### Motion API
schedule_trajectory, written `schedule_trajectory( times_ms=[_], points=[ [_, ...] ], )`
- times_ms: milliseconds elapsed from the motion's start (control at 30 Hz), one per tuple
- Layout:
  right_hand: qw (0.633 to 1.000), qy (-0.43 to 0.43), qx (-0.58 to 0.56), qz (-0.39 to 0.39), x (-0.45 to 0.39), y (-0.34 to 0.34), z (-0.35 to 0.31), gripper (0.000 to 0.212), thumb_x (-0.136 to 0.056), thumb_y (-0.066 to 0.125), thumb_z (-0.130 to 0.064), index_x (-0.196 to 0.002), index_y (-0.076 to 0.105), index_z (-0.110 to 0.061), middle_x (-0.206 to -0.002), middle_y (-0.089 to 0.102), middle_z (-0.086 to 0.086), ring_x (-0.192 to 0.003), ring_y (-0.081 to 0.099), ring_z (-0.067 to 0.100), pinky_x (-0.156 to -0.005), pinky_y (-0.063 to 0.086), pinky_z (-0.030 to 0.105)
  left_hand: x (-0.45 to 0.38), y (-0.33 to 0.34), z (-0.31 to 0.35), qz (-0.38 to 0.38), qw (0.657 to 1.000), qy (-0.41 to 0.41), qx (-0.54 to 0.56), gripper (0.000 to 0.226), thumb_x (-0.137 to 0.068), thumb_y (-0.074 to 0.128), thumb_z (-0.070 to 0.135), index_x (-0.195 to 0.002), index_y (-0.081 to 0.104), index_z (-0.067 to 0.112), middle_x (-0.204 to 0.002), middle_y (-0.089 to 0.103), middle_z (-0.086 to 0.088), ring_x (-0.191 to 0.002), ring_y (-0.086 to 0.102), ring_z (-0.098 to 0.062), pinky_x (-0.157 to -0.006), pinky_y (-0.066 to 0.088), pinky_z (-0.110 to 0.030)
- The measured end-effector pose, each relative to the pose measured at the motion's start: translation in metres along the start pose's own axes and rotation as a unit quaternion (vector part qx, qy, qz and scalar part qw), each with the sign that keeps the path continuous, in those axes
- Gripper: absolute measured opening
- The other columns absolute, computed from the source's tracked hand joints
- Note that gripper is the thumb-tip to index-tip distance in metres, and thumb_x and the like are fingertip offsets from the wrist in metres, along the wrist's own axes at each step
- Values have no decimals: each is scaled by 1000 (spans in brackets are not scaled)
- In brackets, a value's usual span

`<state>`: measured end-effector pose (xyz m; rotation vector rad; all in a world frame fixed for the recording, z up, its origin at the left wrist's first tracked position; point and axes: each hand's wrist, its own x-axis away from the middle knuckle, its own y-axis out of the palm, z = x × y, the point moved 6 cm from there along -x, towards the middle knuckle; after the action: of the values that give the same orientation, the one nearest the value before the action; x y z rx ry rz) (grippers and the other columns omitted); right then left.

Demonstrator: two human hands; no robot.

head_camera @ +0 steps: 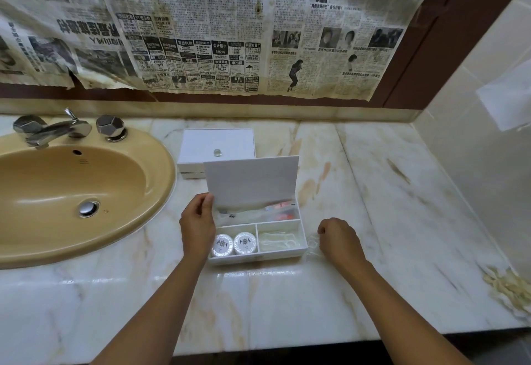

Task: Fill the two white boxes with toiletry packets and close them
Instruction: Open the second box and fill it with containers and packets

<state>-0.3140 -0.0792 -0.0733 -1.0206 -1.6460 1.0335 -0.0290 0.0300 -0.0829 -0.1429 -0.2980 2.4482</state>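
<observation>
The open box (283,245) sits on the counter (388,221), packets inside, lid (253,183) tilted up. The left hand (198,225) pinches the lid's corner. The right hand (339,239) rests curled beside it, perhaps on clear packets (313,245). The second box (216,149) stands closed behind, near the sink (71,192).

Veined marble surface (373,221) with a tan sink (71,192) and chrome tap (48,131); stained newspaper (230,34) covers the brown-framed wall; pale tiles (488,106) at right.

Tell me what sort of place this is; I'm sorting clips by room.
Probably a hotel bathroom vanity: a beige sink with chrome taps set in a marble counter, and a white box of toiletry packets.
</observation>
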Motion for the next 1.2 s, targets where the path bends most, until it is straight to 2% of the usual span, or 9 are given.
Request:
schedule_trajectory(
  times_ms=[100, 167, 333, 467, 633, 767, 833, 1000, 1200],
  points=[
    [999, -25, 23, 20, 0, -3, -4, 37, -90, 44, 0, -121, 60, -12, -121, 56, 6, -106, 53, 23, -84, 45, 29, 0, 0, 0, 1, 1000, 1, 3, 20, -99, 50, 22, -90, 66, 15, -86, 67, 6, -80, 59, -1, -66, 39, -3],
    [998, -36, 44, 19, -1, -1, -5, 37, -91, 43, -2, -124, 58, -13, -124, 53, 5, -112, 49, 24, -87, 44, 32, 0, 0, 1, 0, 1000, 1, 5, 19, -99, 50, 22, -90, 66, 15, -87, 67, 5, -80, 59, -1, -66, 39, -3],
    [998, -33, 44, 16, 0, -2, -4, 32, -92, 42, -1, -109, 65, -14, -111, 60, 2, -101, 53, 19, -72, 40, 24, 0, 0, 0, 0, 1000, 0, 6, 19, -99, 50, 22, -91, 66, 16, -87, 68, 7, -80, 59, 0, -67, 40, -4],
    [999, -21, 32, 24, 1, -8, -4, 24, -89, 39, 2, -96, 55, -14, -96, 62, 2, -82, 52, 19, -62, 37, 26, 0, 0, -1, 2, 1000, -4, 9, 18, -99, 50, 22, -91, 66, 17, -87, 68, 7, -80, 59, 1, -66, 40, -4],
    [995, -44, -41, 84, 2, -30, -16, 15, -96, 42, -3, -101, 54, -11, -86, 61, 3, -68, 51, 17, -49, 30, 18, 0, -1, -2, 2, 1000, -4, 9, 20, -99, 51, 24, -91, 67, 16, -86, 68, 7, -77, 58, 1, -66, 41, -6],
    [978, -77, -148, 124, 10, -51, -40, 22, -98, 46, -11, -116, 59, -11, -109, 65, 3, -94, 61, 19, -76, 46, 22, 0, -1, -3, 1, 1000, -6, 8, 20, -99, 50, 24, -90, 66, 17, -85, 68, 8, -77, 58, -1, -66, 41, -8],
    [971, -99, -178, 128, 15, -58, -53, 24, -97, 47, -11, -116, 61, -11, -112, 64, 2, -99, 60, 18, -85, 49, 26, 0, 0, -3, 1, 1000, -7, 10, 19, -99, 50, 24, -88, 65, 18, -84, 68, 7, -76, 58, 0, -66, 41, -10],
    [968, -169, -175, 63, 26, -49, -85, 21, -88, 53, -8, -100, 69, -15, -98, 68, 1, -90, 62, 18, -83, 51, 31, 0, -1, -2, 2, 1000, -7, 6, 19, -99, 51, 23, -90, 66, 18, -85, 68, 9, -77, 58, 4, -66, 40, -5],
    [980, -191, -1, -63, 33, -1, -100, 27, -86, 51, -7, -99, 71, -21, -103, 67, 6, -94, 63, 25, -75, 45, 26, -1, -1, -2, 4, 1000, -8, 4, 19, -99, 51, 23, -90, 66, 17, -86, 68, 8, -76, 58, 6, -65, 40, -5]
  ],
)
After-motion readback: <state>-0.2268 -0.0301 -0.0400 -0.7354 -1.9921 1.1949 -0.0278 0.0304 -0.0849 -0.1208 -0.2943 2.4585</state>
